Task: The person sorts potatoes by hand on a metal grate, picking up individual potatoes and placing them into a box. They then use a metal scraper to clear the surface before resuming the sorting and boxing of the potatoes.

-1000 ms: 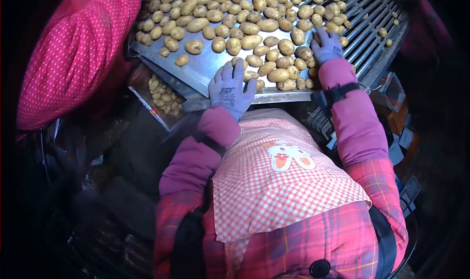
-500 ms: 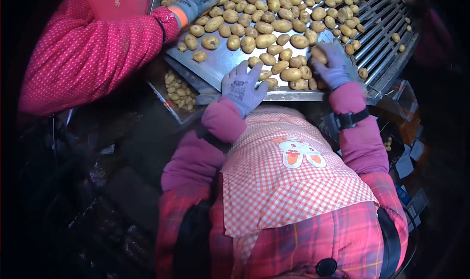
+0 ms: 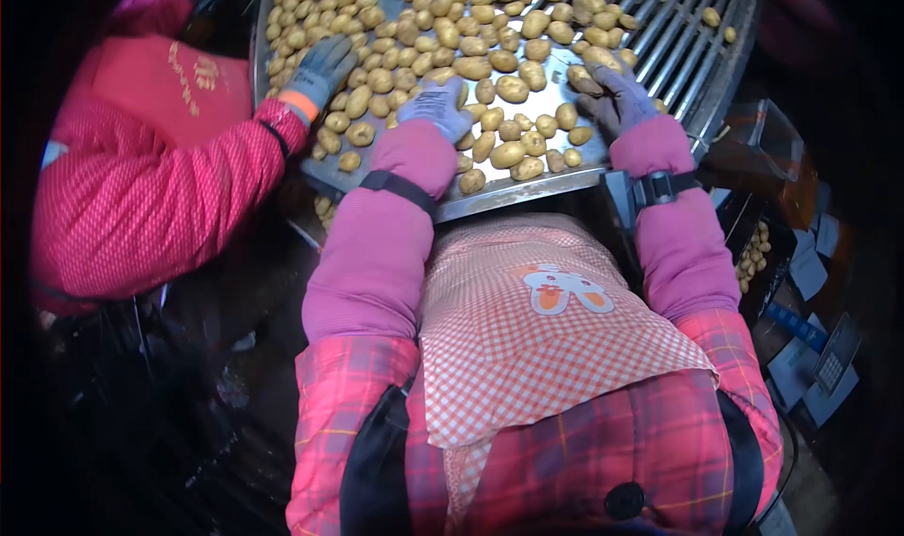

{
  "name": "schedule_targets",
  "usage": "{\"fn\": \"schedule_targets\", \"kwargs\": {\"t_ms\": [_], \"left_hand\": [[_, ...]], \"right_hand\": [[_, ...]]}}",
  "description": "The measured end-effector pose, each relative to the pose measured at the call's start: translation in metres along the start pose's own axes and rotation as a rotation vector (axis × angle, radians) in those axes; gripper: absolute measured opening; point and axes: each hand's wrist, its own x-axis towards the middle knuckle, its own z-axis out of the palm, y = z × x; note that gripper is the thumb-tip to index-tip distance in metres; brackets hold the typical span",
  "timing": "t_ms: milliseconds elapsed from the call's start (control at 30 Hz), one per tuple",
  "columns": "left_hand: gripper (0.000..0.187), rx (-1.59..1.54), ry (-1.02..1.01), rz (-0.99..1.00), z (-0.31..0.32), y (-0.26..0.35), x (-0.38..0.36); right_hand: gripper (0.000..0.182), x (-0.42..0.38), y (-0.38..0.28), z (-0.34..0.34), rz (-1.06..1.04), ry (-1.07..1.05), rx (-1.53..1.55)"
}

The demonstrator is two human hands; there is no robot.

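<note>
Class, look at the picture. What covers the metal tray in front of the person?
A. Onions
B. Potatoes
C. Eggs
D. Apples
B. Small tan potatoes lie spread over the tray, with both gloved hands, left and right, among them.

Little writing can be read here. The co-worker's red garment (image 3: 179, 75) carries a short line of yellowish characters near its upper edge, too small and blurred to make out. The grey glove on the left hand (image 3: 435, 106) shows faint dark printing across its back, also unreadable. The checked apron (image 3: 527, 338) bears no words, only a small white-and-orange cartoon patch (image 3: 562, 288). At the right edge a small device with a keypad (image 3: 832, 370) shows buttons whose markings cannot be told.
</note>
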Motion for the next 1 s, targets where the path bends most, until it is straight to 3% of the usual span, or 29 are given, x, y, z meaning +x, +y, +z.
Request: {"fn": "schedule_targets", "kwargs": {"t_ms": [33, 100, 133, 167, 233, 267, 333, 400, 433, 467, 500, 567, 633, 667, 700, 733, 800, 900, 1000], "left_hand": [[0.070, -0.061, -0.026, -0.006, 0.001, -0.004, 0.004], [0.076, -0.124, -0.107, 0.042, 0.001, -0.009, 0.016], [0.075, -0.106, -0.120, 0.045, 0.002, -0.009, 0.018], [0.075, -0.089, -0.135, 0.046, 0.002, -0.008, 0.017], [0.072, -0.066, -0.162, 0.005, -0.010, -0.004, 0.013], [0.071, -0.161, -0.172, 0.008, -0.011, -0.012, 0.016], [0.069, -0.249, -0.183, 0.014, -0.006, -0.020, 0.020], [0.055, -1.021, -0.291, -0.056, 0.000, -0.026, 0.016], [0.049, -1.412, -0.334, -0.102, 0.007, -0.031, 0.014], [0.037, -1.929, -0.583, 0.042, 0.024, -0.039, 0.018], [0.036, -1.779, -0.300, -0.121, 0.002, -0.004, -0.010], [0.038, -2.041, -0.370, -0.132, 0.008, 0.017, -0.020], [0.041, -2.200, -0.459, -0.095, 0.018, 0.032, -0.018], [0.043, -2.260, -0.588, -0.078, 0.024, 0.035, -0.016], [0.043, -2.265, -0.588, -0.084, 0.018, 0.046, -0.019], [0.044, -2.185, -0.504, -0.073, 0.012, 0.058, -0.022], [0.050, -2.027, -0.378, -0.065, 0.006, 0.068, -0.025], [0.055, -1.774, -0.277, -0.150, -0.017, 0.083, -0.028], [0.060, -1.647, -0.188, -0.096, -0.018, 0.093, -0.017]], "right_hand": [[0.057, -0.010, -0.004, 0.006, 0.096, -0.003, 0.169], [0.063, -0.026, -0.015, 0.030, 0.416, 0.119, 1.232], [0.062, -0.021, -0.012, 0.028, 0.837, 0.190, 1.747], [0.062, -0.014, -0.020, 0.021, 0.836, 0.200, 1.753], [0.064, -0.002, -0.044, 0.008, 1.081, 0.278, 2.073], [0.070, 0.002, -0.050, 0.008, 1.107, 0.252, 1.959], [0.069, 0.001, -0.044, 0.010, 1.081, 0.243, 2.047], [0.067, -0.008, -0.030, 0.028, 1.067, 0.224, 2.135], [0.065, -0.016, -0.015, 0.049, 0.913, 0.224, 1.849], [0.062, -0.017, -0.007, 0.062, 0.755, 0.217, 1.563], [0.062, -0.012, -0.011, 0.058, 0.762, 0.208, 1.569], [0.057, 0.005, -0.030, 0.033, 1.026, 0.274, 2.262], [0.055, 0.010, -0.038, 0.034, 1.048, 0.238, 2.286], [0.057, 0.007, -0.038, 0.042, 0.848, 0.179, 1.840], [0.059, 0.009, -0.043, 0.045, 0.649, 0.121, 1.395], [0.059, 0.010, -0.042, 0.043, 0.652, 0.118, 1.396], [0.054, 0.023, -0.049, 0.024, 1.123, 0.380, 2.165], [0.054, 0.024, -0.044, 0.020, 1.173, 0.383, 2.194], [0.053, 0.026, -0.041, 0.014, 1.181, 0.325, 2.189]]}}
